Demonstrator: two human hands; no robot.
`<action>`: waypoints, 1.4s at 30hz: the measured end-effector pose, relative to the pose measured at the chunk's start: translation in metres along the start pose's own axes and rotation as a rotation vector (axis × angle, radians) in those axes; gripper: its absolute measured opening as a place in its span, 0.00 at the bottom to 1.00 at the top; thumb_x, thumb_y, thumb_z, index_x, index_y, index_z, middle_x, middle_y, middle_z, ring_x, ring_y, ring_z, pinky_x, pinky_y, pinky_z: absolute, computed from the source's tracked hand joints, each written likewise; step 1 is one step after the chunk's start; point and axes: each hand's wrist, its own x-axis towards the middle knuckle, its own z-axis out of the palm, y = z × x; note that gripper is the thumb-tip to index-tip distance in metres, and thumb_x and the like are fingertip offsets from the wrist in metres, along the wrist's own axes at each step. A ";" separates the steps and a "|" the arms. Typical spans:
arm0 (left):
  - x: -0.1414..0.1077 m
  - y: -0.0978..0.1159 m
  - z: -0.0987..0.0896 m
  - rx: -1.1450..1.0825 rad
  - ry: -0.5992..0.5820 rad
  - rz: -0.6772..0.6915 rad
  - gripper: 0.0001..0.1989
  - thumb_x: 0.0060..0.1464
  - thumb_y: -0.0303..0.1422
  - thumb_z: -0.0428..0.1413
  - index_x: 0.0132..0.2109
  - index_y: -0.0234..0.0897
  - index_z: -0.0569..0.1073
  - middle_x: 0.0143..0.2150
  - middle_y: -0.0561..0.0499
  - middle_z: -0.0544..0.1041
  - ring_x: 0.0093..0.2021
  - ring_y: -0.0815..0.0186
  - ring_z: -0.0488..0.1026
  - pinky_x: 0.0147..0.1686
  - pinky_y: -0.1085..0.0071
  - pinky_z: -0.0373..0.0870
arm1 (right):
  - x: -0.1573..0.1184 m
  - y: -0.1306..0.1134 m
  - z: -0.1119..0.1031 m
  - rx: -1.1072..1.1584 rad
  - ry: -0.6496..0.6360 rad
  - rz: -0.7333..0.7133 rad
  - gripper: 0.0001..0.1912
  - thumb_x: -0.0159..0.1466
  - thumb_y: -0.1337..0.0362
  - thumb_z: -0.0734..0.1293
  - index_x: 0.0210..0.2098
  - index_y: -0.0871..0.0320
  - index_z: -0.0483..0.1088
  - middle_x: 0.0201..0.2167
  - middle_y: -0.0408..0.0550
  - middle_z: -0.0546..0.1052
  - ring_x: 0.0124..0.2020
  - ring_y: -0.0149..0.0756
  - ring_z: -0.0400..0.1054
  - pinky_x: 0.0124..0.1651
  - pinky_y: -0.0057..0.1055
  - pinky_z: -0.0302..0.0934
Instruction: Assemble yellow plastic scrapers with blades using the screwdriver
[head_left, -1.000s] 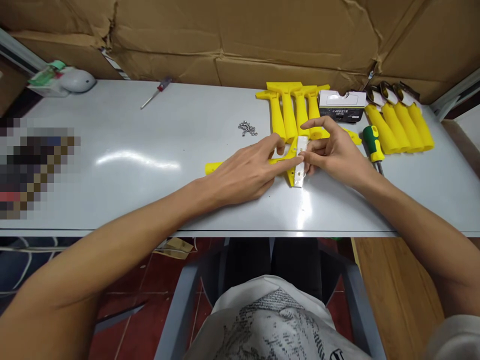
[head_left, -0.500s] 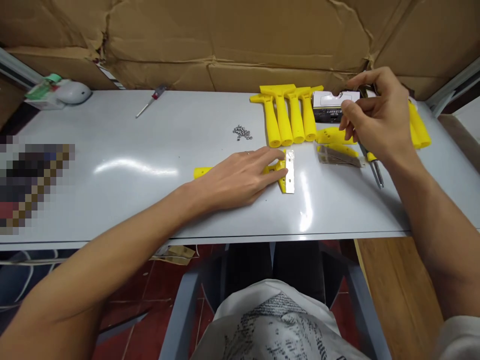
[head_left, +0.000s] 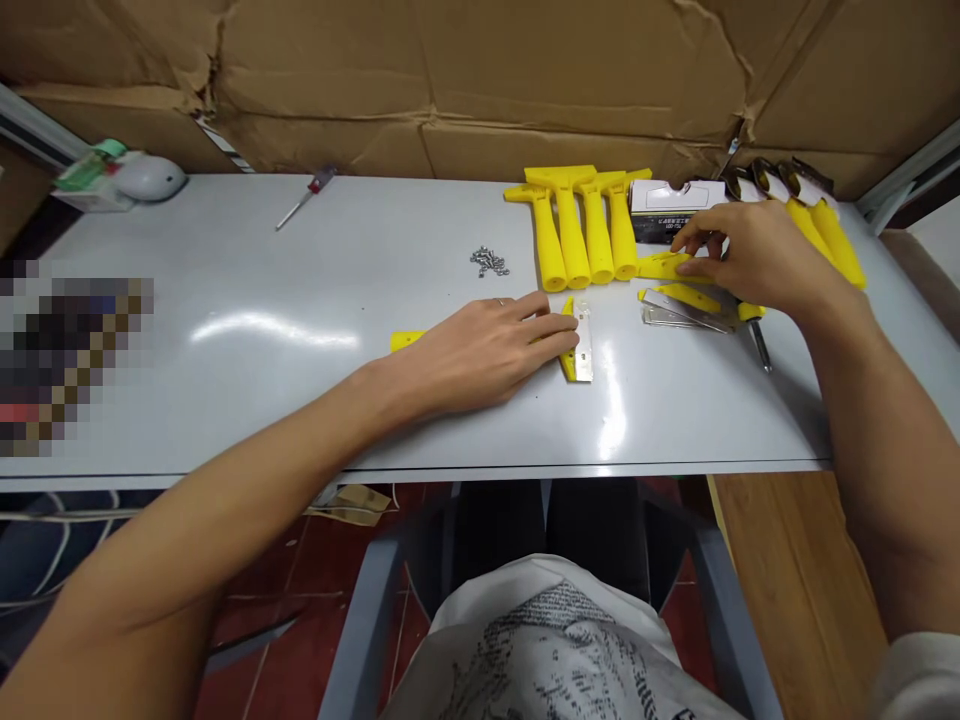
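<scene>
My left hand [head_left: 487,355] lies over a yellow scraper [head_left: 407,340], its fingers wrapped across the handle and head and holding it flat on the table. A metal blade [head_left: 583,345] sits along the scraper's head, past my fingertips. On the right, my right hand [head_left: 757,255] reaches down with thumb and forefinger pinched on a yellow cover piece [head_left: 660,266]. Just below lie another yellow cover piece [head_left: 694,297] and several loose blades [head_left: 667,316]. A screwdriver [head_left: 759,340] with a yellow and black grip pokes out beneath my right wrist, partly hidden.
Several yellow scraper handles [head_left: 570,235] stand in a row at the back beside a black and white box [head_left: 664,210]. Assembled scrapers [head_left: 840,240] lie farther right. A pile of screws [head_left: 490,262], a red-handled screwdriver [head_left: 306,198] and a white rounded object [head_left: 150,177] are leftward.
My right hand has come down from above the box to the yellow cover piece, its fingers closing there. My left hand stays on the scraper.
</scene>
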 end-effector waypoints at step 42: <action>-0.004 0.004 0.025 -0.104 0.431 -0.075 0.26 0.75 0.19 0.50 0.72 0.42 0.73 0.73 0.32 0.75 0.64 0.47 0.82 0.58 0.46 0.91 | -0.028 -0.054 0.025 1.157 -0.254 0.018 0.28 0.52 0.56 0.94 0.39 0.54 0.77 0.30 0.43 0.83 0.31 0.35 0.75 0.32 0.35 0.72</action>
